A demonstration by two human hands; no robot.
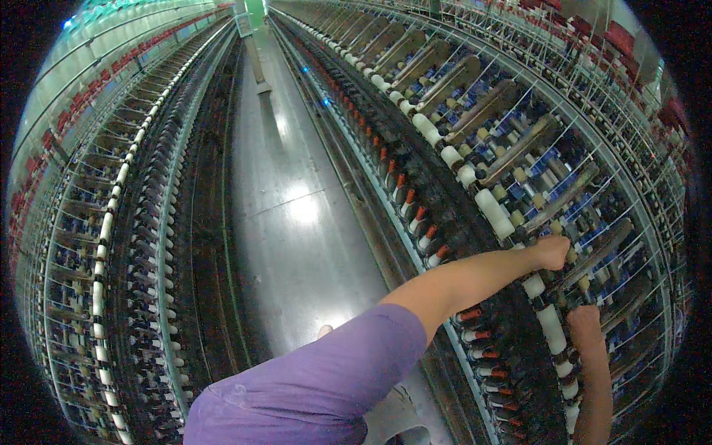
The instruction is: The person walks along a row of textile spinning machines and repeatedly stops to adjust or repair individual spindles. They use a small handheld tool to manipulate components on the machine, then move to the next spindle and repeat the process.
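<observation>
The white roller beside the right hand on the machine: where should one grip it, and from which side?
Probably around the middle of the white roller, coming from the aisle side. It is a bare cylinder lying along the frame, open toward the aisle, with the right hand beside it and the left hand further up the row.

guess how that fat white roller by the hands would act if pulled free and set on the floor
The white roller looks round and smooth, so it would probably roll. Its even shape suggests something stiff, not floppy. The floor looks glossy, so little would stop it.

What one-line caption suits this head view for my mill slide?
Both hands, left and right, reach into the spinning frame beside a shiny aisle.
</observation>
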